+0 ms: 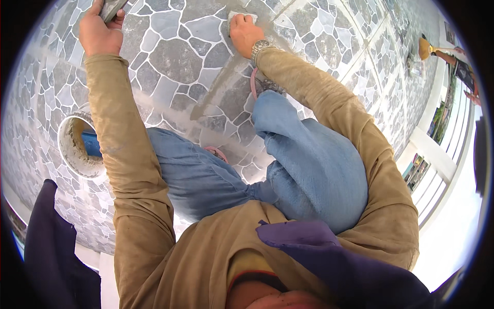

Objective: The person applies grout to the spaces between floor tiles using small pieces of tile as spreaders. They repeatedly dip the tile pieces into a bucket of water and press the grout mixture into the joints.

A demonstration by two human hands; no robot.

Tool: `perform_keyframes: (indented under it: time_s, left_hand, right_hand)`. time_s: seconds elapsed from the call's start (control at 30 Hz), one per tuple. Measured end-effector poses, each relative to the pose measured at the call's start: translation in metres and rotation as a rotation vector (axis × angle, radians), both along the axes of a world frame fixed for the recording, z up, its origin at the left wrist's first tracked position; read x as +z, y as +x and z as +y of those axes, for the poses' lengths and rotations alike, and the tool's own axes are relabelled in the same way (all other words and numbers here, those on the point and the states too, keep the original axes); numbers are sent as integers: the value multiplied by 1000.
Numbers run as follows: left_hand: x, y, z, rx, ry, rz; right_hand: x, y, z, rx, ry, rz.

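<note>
My left hand (102,32) is closed on a flat, grey, mortar-smeared piece (111,8) at the top edge, partly cut off by the picture. At the top middle, my right hand (245,34) presses a small pale pad (232,17) against the tiled floor (177,59); my fingers cover most of the pad, so its kind is unclear. A wet grey smear of grout (218,85) runs along the tile joint below that hand. A wristwatch (260,47) sits on my right wrist. The tiles have a grey stone pattern with white lines.
Beside my left forearm stands a white bucket (66,147) crusted with mortar, a blue thing (91,143) inside. My bent knees (314,159) in jeans are between my arms. At the far right, another person's arm (446,58) is near a yellow-brown broom head (425,49), by white railings (437,154).
</note>
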State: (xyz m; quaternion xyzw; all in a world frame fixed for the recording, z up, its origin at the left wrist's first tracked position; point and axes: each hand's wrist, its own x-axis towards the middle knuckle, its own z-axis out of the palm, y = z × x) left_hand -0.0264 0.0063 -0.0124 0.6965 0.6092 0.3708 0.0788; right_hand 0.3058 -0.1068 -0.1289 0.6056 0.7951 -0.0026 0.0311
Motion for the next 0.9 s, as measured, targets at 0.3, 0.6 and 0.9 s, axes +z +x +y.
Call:
perform_keyframes:
  time_s: [0.3, 0.6, 0.9]
  left_hand:
    - [43, -8, -15, 141, -288, -1582]
    - [57, 19, -7, 163, -341, -1551]
    - [59, 4, -24, 137, -310, -1430]
  right_hand:
    - [37, 64, -8, -309, -165, 140]
    - [12, -48, 76, -347, -175, 161]
    - [60, 0, 6, -110, 24, 249]
